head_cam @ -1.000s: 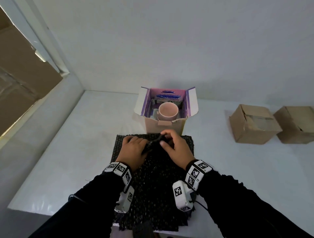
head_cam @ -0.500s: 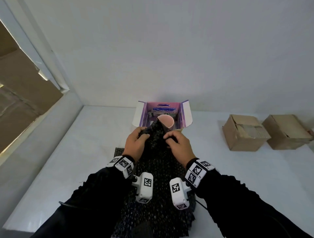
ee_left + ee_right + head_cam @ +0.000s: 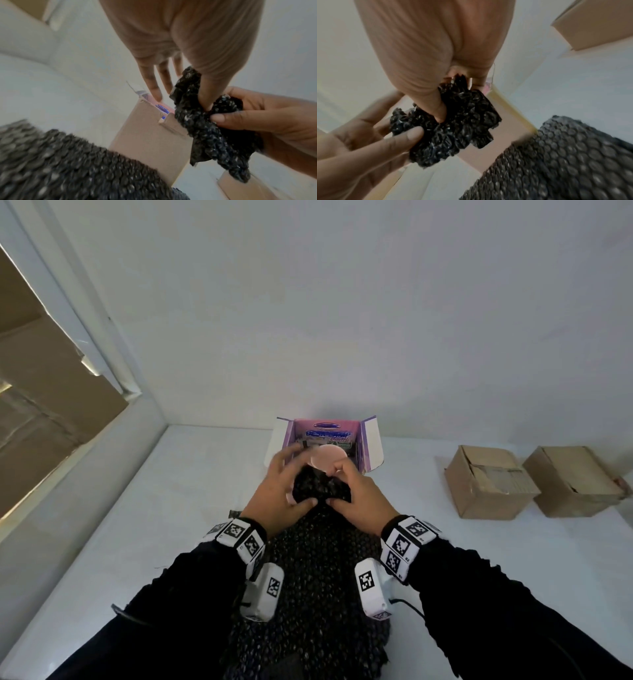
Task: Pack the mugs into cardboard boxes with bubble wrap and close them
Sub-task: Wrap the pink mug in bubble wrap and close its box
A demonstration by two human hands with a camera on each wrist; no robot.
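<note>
Pinching black bubble wrap (image 3: 320,491), both hands

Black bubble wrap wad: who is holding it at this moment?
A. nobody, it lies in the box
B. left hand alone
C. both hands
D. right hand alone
C: the left hand and the right hand both pinch the bubble wrap wad, held up in front of the open box.

Open purple-and-white printed cardboard box (image 3: 368,445): blue lettering and an oval logo on the inner back flap, too blurred to read. White wrist bands (image 3: 407,542): black-and-white square code markers, no legible text.
</note>
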